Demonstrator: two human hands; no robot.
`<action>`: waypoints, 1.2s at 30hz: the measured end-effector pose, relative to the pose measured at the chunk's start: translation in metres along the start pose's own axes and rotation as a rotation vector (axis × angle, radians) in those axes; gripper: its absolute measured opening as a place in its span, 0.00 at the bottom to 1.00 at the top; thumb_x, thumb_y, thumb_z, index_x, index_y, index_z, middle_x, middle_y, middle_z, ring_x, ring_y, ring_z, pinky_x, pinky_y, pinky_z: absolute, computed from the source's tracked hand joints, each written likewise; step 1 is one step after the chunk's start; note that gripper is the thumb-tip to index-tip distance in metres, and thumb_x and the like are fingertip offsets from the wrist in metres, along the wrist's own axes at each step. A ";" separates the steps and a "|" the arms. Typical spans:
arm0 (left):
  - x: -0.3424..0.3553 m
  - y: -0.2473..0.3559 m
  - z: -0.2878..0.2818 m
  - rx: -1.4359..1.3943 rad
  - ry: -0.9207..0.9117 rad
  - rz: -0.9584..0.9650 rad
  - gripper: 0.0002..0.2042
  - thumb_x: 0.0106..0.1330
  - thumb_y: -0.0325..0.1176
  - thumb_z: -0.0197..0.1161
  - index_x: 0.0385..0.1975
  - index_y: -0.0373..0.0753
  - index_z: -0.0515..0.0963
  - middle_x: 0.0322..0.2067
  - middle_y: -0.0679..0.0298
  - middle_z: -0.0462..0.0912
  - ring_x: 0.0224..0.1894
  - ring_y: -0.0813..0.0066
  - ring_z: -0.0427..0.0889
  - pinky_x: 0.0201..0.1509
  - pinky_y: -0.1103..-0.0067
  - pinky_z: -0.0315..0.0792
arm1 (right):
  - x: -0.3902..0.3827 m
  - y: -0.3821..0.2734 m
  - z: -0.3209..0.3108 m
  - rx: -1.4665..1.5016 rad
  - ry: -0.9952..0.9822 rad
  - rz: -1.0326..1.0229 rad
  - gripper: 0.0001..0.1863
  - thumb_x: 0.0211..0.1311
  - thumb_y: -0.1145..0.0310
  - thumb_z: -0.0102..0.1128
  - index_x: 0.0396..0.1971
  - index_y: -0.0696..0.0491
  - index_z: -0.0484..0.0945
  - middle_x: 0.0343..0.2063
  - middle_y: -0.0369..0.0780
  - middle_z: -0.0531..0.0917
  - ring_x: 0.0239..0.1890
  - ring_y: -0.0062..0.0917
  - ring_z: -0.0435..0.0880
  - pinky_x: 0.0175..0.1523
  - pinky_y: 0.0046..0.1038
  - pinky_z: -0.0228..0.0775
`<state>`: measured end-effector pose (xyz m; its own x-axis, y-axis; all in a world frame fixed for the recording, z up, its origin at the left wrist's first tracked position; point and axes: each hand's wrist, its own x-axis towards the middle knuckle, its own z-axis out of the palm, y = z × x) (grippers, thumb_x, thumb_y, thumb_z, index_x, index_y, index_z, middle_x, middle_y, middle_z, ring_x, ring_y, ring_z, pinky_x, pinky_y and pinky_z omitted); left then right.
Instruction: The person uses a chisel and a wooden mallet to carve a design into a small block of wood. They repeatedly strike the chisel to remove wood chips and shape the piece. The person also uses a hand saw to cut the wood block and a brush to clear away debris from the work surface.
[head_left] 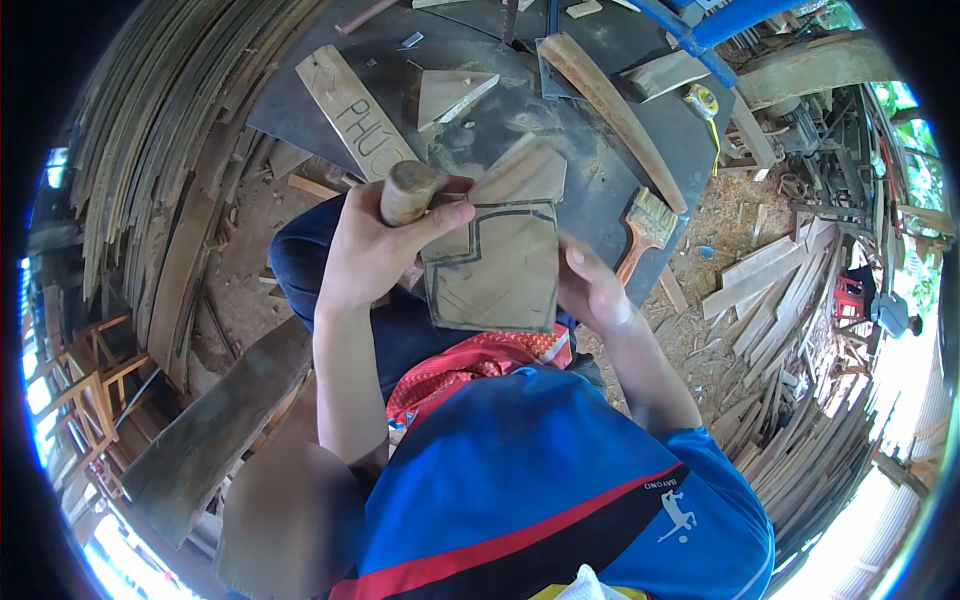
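My left hand is closed on a round wooden piece, its thumb resting on the upper left of a squarish wooden board with dark outlines drawn on it. My right hand grips that board's right edge, most fingers hidden behind it. An angled pale wooden piece lies just above the board. A paintbrush with a wooden handle lies on the dark tabletop right of my hands, below a long tapered wooden piece.
A lettered plank, a triangular offcut and a yellow tape measure lie on the table. Blue metal tubing crosses the upper right. Stacked boards line the left; loose planks and a red chair are at right.
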<state>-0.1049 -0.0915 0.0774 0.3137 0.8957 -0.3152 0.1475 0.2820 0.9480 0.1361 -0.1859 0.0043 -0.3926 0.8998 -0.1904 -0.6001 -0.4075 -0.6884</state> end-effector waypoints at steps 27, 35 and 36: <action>0.095 0.015 -0.013 -0.440 0.281 0.699 0.05 0.72 0.29 0.64 0.38 0.38 0.75 0.28 0.68 0.71 0.26 0.77 0.73 0.49 0.66 0.76 | 0.047 0.007 -0.047 -0.114 0.697 -0.041 0.21 0.71 0.62 0.65 0.50 0.65 0.73 0.46 0.43 0.80 0.46 0.31 0.85 0.53 0.39 0.87; 0.127 -0.018 0.001 -0.454 0.125 0.720 0.03 0.72 0.25 0.62 0.39 0.37 0.75 0.35 0.64 0.77 0.38 0.76 0.78 0.64 0.63 0.73 | 0.062 0.005 -0.032 -0.202 0.679 -0.056 0.27 0.73 0.59 0.64 0.56 0.69 0.71 0.49 0.46 0.78 0.46 0.33 0.85 0.51 0.39 0.88; 0.129 -0.019 0.002 -0.443 0.131 0.715 0.03 0.74 0.26 0.61 0.39 0.37 0.74 0.35 0.65 0.77 0.38 0.76 0.77 0.64 0.64 0.74 | 0.063 0.003 -0.031 -0.214 0.685 -0.044 0.28 0.73 0.59 0.64 0.57 0.69 0.70 0.49 0.47 0.78 0.47 0.33 0.85 0.50 0.39 0.88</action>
<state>-0.0654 0.0177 0.0183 0.0762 0.9344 0.3481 -0.4345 -0.2830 0.8550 0.1308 -0.1258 -0.0314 0.1964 0.8388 -0.5078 -0.4280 -0.3926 -0.8140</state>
